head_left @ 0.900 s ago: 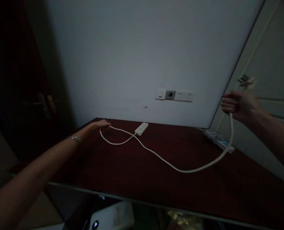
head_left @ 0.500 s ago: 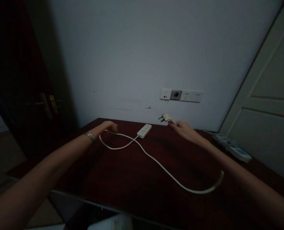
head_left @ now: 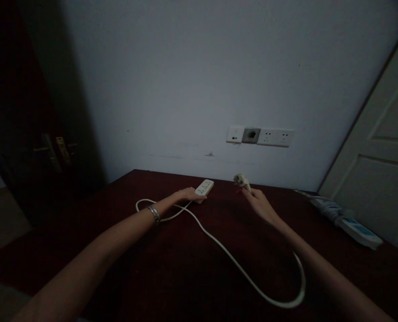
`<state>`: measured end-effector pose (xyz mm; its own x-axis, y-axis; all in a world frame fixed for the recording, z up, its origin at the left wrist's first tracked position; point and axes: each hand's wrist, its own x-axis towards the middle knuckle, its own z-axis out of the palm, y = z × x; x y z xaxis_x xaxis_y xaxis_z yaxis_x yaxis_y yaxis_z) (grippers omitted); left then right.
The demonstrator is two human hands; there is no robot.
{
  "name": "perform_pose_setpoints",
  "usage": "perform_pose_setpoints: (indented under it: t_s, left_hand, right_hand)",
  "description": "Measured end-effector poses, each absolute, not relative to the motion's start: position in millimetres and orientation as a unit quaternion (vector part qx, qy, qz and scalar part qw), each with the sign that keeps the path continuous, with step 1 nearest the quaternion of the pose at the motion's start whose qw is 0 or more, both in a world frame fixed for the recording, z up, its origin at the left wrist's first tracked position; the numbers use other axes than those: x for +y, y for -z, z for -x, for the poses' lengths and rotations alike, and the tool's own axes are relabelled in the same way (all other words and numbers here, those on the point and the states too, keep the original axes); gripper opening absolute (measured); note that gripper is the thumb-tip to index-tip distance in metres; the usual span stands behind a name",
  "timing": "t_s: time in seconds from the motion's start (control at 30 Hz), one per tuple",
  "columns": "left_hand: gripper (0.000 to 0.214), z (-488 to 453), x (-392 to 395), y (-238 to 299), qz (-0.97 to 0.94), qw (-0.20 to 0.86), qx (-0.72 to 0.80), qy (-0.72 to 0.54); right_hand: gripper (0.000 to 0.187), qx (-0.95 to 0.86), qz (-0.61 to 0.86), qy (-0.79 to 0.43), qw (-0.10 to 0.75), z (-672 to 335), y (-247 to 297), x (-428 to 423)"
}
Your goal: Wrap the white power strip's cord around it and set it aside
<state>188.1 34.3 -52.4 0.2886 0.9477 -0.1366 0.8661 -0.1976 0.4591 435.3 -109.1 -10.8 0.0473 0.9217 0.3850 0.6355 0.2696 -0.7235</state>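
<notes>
My left hand (head_left: 187, 194) grips the near end of a white power strip (head_left: 205, 187), whose far end points toward the wall. My right hand (head_left: 259, 203) holds the strip's white plug (head_left: 241, 180) above the table, with its pins facing away to the left. From the strip a white cord (head_left: 225, 250) loops under my left forearm, crosses itself, then sweeps across the table and curves up behind my right forearm. A bracelet (head_left: 154, 214) sits on my left wrist.
Wall sockets (head_left: 275, 137) and a grey-framed outlet (head_left: 251, 135) are on the wall above the dark red table (head_left: 185, 273). A second power strip (head_left: 360, 232) with a bundled cord lies at the right, near a white door (head_left: 383, 174). A dark door stands at the left.
My left hand has moved right from the cord loop and taken hold of the power strip. The plug in my right hand is lower and turned, and the view has shifted slightly.
</notes>
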Motion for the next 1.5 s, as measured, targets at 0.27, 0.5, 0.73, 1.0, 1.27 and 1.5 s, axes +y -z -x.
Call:
perform_pose_setpoints:
  t_s: [0.27, 0.5, 0.73, 1.0, 1.27, 1.5]
  left_hand:
    - [0.071, -214.8, 34.1, 60.8, -0.735, 0.189, 0.643, -0.097]
    - [0.060, -196.2, 19.0, 20.0, -0.733, 0.278, 0.589, -0.195]
    - [0.053, -201.9, 1.4, -24.4, -0.727, 0.346, 0.485, -0.342]
    - [0.057, -193.9, -24.8, -49.4, -0.863, 0.288, 0.266, -0.318]
    - [0.060, -194.7, -56.4, -59.5, -0.911, 0.297, 0.159, -0.236]
    - [0.070, -190.4, -58.1, -57.8, -0.886, 0.338, 0.184, -0.259]
  right_hand:
    - [0.056, -0.578, 0.608, -0.310, 0.446, -479.5, 27.4, -83.8]
    - [0.038, -0.509, 0.612, -0.356, 0.489, -483.8, 26.0, -91.3]
    - [0.029, -0.446, 0.540, -0.431, 0.569, -453.8, -13.4, -111.6]
    - [0.049, -0.547, 0.553, -0.189, 0.599, -466.7, -55.7, -119.8]
    - [0.056, -0.574, 0.526, -0.385, 0.496, -478.2, -22.0, -114.6]
    - [0.060, -0.534, 0.502, -0.463, 0.498, -466.0, -14.5, -131.0]
